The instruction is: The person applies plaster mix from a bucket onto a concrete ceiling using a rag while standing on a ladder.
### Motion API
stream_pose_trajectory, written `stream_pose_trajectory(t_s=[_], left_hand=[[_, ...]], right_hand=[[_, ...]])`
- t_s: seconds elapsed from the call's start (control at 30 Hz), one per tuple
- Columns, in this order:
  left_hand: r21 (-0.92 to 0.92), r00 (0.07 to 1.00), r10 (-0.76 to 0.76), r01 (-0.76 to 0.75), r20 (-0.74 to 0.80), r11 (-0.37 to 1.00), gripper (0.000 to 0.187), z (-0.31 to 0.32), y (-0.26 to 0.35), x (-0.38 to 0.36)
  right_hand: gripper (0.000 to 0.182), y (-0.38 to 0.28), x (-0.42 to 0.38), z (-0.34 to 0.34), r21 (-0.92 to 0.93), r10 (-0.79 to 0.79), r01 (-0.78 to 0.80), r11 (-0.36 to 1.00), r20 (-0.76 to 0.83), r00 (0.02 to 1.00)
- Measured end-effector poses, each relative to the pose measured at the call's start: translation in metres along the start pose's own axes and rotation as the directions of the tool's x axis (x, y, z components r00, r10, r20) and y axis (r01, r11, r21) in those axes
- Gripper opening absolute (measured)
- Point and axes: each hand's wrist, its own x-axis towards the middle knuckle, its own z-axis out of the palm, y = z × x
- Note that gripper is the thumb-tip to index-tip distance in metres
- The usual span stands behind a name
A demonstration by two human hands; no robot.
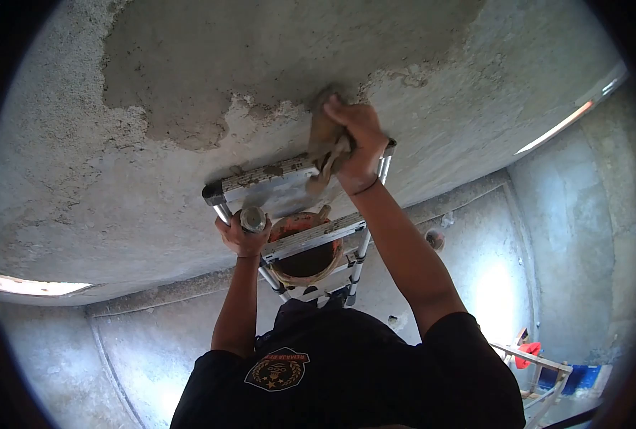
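My right hand [361, 136] is closed round a crumpled, plaster-stained rag [325, 139], held up against the wall [275, 168] at the lower edge of a darker, damp-looking plaster patch [189, 64]. Lower and to the left, my left hand [241, 236] is wrapped at the side rail of a metal ladder [314, 238]. A short, round, grey-ended thing [252, 219] sticks up from that hand; its kind I cannot tell. Smears of plaster lie on the ladder's top step [268, 173], just below the rag.
An orange bucket [338, 259], crusted with plaster and dark inside, sits behind the ladder's second step. Bright openings [39, 286] break the wall at both sides. Down at the right stands a pale frame [550, 372] with a red thing [527, 354] near it.
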Motion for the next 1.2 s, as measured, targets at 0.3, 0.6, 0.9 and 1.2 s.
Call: stream_pose_trajectory(t_s=[0.3,0.6,0.9,1.2], left_hand=[[0.035,1.000,-0.006,0.005,0.016,0.999,0.053,0.000,-0.002,-0.004],[0.013,1.000,0.019,-0.019,-0.010,1.000,0.049,-0.002,0.000,0.001],[0.018,1.000,0.001,-0.001,0.003,1.000,0.050,0.002,-0.001,0.003],[0.081,0.997,0.074,-0.075,0.013,0.994,0.050,0.001,-0.007,-0.001]], right_hand=[[0.047,-0.002,0.021,-0.014,-0.010,-0.050,0.049,0.999,-0.100,0.994],[0.033,-0.018,-0.013,-0.007,0.112,0.094,-0.110,0.988,0.142,0.985],[0.038,-0.007,-0.006,-0.007,0.115,0.087,-0.087,0.990,0.006,0.996],[0.040,-0.060,-0.167,-0.085,0.602,0.842,-0.788,-0.129,0.486,0.234]])
